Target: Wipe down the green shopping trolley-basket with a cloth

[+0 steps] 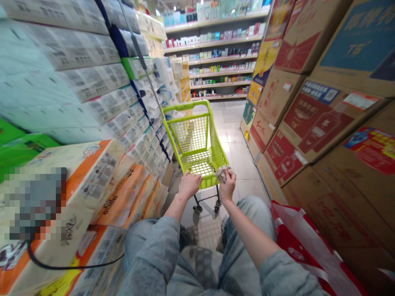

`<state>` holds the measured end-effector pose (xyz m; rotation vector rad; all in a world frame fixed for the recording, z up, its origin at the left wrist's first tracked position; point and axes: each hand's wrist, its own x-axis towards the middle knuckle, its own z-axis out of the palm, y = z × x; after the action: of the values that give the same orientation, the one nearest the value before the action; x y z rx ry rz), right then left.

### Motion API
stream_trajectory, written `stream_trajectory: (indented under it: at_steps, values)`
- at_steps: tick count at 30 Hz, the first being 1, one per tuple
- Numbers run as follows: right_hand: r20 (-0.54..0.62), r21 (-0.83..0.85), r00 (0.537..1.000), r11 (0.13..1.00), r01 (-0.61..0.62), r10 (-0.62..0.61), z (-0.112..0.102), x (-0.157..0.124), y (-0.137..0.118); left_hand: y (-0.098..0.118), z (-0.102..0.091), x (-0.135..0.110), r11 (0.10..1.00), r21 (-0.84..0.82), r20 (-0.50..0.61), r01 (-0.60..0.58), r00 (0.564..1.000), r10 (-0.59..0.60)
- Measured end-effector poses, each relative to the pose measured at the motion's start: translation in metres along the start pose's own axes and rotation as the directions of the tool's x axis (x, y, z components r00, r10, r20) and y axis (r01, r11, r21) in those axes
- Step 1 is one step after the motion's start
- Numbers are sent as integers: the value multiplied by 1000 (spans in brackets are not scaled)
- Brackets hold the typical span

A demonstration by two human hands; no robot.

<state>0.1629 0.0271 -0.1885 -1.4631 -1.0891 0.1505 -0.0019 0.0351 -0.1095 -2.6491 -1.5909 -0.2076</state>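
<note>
A lime-green plastic shopping cart (220, 150) with a grid-walled basket stands in the aisle in front of my knees. My left hand (189, 185) is closed over its near rim, with the fingers curled onto the edge. At the near right corner, my right hand (227, 189) grips a crumpled, pale cloth (222, 173) and presses it against the rim. Whether the cloth is fabric or paper cannot be made out. A thin metal pole (154, 92) with a dark sleeve rises by the cart's far left corner.
Packed tissue bundles (89, 82) are stacked along the left. Large cardboard cartons (321, 119) form the right wall. Shelves of small boxes (212, 39) cross the far end. A red and white bag (302, 242) is by my right knee; a black cable (77, 267) runs left.
</note>
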Motion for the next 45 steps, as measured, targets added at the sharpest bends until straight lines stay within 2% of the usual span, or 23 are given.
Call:
stream_trajectory:
  at_steps: [5, 12, 16, 19, 22, 24, 29, 31, 35, 36, 38, 41, 43, 45]
  values:
    - [86, 82, 996, 997, 11, -18, 5, -24, -11, 9, 0, 4, 999, -33, 11, -8, 1000, 8]
    - [225, 214, 974, 976, -28, -22, 9, -40, -32, 4, -2, 4, 993, -117, 63, -23, 998, 30]
    - [270, 283, 963, 956, -73, -6, 4, -39, -24, 1, -3, 4, 990, -140, 80, -8, 997, 19]
    - [212, 252, 974, 959, -133, 79, -11, -31, -3, 0, -4, 5, 989, -147, 100, 2, 995, 13]
    - [-2, 142, 969, 959, -244, 247, -27, -18, 21, 2, -5, 6, 989, -149, 111, 8, 994, 9]
    - [-77, 99, 952, 953, -287, 295, -32, -9, 31, 4, -4, 6, 990, -144, 107, 2, 994, 13]
    - [37, 106, 970, 965, -242, 239, -12, -8, 25, 13, -1, 8, 993, -118, 92, -22, 995, 33]
    - [62, 98, 965, 961, -260, 255, -1, -22, 17, 17, 0, 9, 994, -109, 83, -20, 996, 29]
    - [304, 112, 922, 951, -287, 242, 7, -61, 9, 22, -1, 10, 994, -104, 84, -12, 996, 21]
    - [328, 122, 913, 948, -295, 242, 6, -68, 10, 22, -1, 10, 994, -106, 89, -13, 996, 22]
    - [274, 143, 919, 934, -329, 282, 2, -74, 17, 22, -1, 10, 994, -109, 90, -16, 996, 26]
    - [126, 181, 934, 917, -354, 336, -5, -62, 28, 21, -1, 9, 993, -115, 75, -22, 997, 31]
    - [121, 205, 935, 914, -351, 332, -6, -47, 32, 22, -2, 9, 992, -121, 65, -21, 997, 30]
    - [171, 225, 928, 904, -363, 330, -5, -34, 29, 24, -2, 10, 992, -123, 61, -19, 998, 27]
